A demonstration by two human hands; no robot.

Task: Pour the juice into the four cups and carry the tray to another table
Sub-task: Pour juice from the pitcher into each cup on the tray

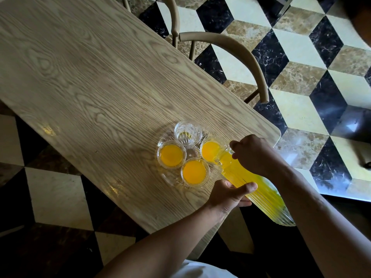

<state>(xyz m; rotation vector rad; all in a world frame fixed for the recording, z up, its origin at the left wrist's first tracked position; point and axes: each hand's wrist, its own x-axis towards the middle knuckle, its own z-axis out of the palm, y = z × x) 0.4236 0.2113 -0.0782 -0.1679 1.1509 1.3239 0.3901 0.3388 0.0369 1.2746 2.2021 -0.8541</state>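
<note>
At the near corner of the wooden table (84, 81), the right hand (255, 155) curls its fingers round the neck of a ribbed glass pitcher (259, 187), while the left hand (228, 195) cups the body from below, thumb laid across the ribs; the pitcher tilts with its mouth over the right-hand cup (210, 151), orange juice inside; no label or writing is legible; the round cut-glass tray (172, 182) holds four clear cups touching one another; three hold juice, the far cup (187, 132) looks nearly empty.
</note>
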